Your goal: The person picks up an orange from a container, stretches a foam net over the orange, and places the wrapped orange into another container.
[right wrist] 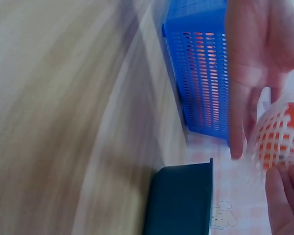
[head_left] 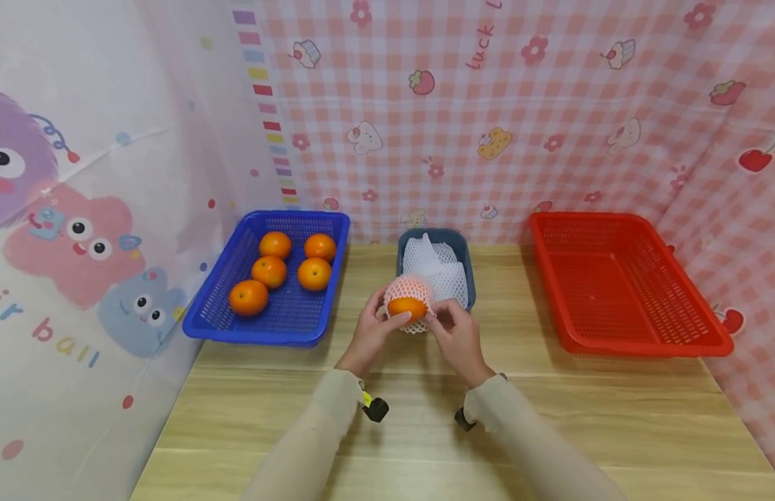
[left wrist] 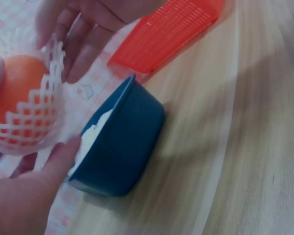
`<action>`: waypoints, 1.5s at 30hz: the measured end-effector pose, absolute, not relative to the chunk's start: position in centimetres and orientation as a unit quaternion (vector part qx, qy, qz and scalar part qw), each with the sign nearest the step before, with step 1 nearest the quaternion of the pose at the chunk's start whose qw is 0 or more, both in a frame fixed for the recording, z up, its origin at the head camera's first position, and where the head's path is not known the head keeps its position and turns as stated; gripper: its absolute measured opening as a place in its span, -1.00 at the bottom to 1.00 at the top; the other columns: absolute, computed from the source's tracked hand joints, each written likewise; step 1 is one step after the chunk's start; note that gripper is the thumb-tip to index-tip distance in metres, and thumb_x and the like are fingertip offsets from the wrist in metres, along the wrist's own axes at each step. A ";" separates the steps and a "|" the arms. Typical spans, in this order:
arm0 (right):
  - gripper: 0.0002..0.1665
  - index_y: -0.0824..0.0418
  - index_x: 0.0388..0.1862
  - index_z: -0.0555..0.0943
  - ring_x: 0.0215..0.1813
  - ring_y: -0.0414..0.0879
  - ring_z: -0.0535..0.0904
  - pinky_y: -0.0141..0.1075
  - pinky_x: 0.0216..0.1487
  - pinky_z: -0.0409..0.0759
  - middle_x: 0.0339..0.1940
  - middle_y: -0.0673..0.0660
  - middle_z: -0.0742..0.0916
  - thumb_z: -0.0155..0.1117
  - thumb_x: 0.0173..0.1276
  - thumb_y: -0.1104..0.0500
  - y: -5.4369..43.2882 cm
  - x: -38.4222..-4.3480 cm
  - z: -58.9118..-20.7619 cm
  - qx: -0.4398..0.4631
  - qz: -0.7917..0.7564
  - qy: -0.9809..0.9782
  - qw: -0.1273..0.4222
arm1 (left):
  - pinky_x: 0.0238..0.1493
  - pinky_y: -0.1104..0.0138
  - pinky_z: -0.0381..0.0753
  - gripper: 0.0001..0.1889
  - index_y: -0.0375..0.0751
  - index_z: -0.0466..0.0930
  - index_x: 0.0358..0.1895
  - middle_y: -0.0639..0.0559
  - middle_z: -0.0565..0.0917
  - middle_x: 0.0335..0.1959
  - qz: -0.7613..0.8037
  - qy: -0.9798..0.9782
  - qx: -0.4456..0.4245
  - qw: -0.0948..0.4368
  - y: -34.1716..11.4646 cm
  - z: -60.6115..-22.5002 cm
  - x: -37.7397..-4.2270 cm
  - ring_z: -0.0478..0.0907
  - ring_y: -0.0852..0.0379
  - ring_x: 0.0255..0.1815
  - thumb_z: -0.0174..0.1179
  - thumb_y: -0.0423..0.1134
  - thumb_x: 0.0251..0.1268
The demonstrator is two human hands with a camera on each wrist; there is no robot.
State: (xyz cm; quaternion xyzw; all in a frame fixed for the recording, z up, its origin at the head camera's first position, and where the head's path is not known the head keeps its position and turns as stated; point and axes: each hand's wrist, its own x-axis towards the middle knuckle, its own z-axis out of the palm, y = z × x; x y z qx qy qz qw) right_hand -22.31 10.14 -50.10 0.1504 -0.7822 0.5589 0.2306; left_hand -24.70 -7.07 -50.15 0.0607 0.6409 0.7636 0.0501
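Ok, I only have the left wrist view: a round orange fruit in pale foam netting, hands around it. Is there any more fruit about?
Observer: Yes. Besides the netted fruit, five round orange fruits lie in a blue perforated plastic basket, left of the person's left hand.
Operator: And this dark blue tub with straight-edged rim? I only catch a bit of white inside.
Observer: The head view shows white netted foam sleeves heaped in it.
Operator: Which side is the red perforated plastic basket on?
Observer: Right of the right hand, across the tub from the blue basket.
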 end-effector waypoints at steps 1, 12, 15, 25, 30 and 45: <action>-0.87 0.33 -0.27 0.61 -0.26 0.03 0.62 -0.11 -0.16 0.64 -0.31 0.17 0.71 0.39 0.22 0.37 10.1 -22.3 -50.2 0.149 0.555 -0.788 0.220 | 0.20 0.18 0.46 -0.26 -0.07 0.19 0.44 -0.10 0.34 0.32 0.765 0.638 0.065 0.047 -7.0 -50.1 -24.7 0.40 -0.05 0.23 0.34 -0.28 0.22; -0.69 0.29 -0.14 0.54 -0.33 -0.07 0.56 -0.29 -0.34 0.59 -0.31 0.13 0.63 0.44 0.22 0.24 10.5 -22.4 -49.6 0.149 0.534 -0.802 0.221 | 0.13 0.21 0.52 -0.14 -0.03 0.18 0.48 -0.11 0.26 0.40 0.758 0.643 0.104 0.039 -7.0 -50.1 -24.7 0.37 -0.13 0.27 0.38 -0.48 0.11; -0.82 0.25 -0.20 0.59 -0.31 -0.11 0.53 -0.33 -0.29 0.58 -0.29 0.10 0.62 0.39 0.25 0.29 10.6 -22.5 -49.6 0.156 0.518 -0.806 0.242 | 0.11 0.21 0.53 -0.11 -0.09 0.14 0.50 -0.15 0.24 0.41 0.747 0.656 0.107 0.037 -6.9 -49.8 -24.6 0.38 -0.16 0.25 0.38 -0.48 0.10; -0.87 0.25 -0.29 0.63 -0.34 -0.11 0.56 -0.18 -0.36 0.64 -0.33 0.06 0.63 0.39 0.21 0.37 9.4 -21.3 -50.4 0.224 0.518 -0.783 0.261 | 0.18 0.13 0.48 -0.16 -0.29 0.16 0.45 -0.26 0.28 0.33 0.707 0.702 0.088 -0.001 -6.8 -47.3 -23.0 0.39 -0.18 0.22 0.37 -0.51 0.08; -0.83 0.26 -0.23 0.65 -0.28 -0.08 0.58 -0.26 -0.27 0.63 -0.30 0.07 0.64 0.40 0.20 0.37 9.4 -21.0 -50.4 0.242 0.511 -0.786 0.248 | 0.27 0.12 0.37 -0.21 -0.31 0.22 0.41 -0.25 0.37 0.31 0.701 0.707 0.088 -0.025 -6.7 -47.5 -23.0 0.34 -0.11 0.28 0.31 -0.60 0.03; 0.17 0.11 0.44 0.28 0.48 0.24 0.07 0.23 0.35 0.13 0.52 0.23 0.22 0.70 -0.18 0.15 12.7 -23.1 -49.3 0.334 0.262 -0.875 0.231 | 0.04 0.21 0.47 -0.27 -0.35 0.24 0.39 -0.27 0.39 0.24 0.697 0.696 0.149 0.091 -7.7 -47.1 -23.1 0.38 -0.10 0.11 0.15 -0.57 0.02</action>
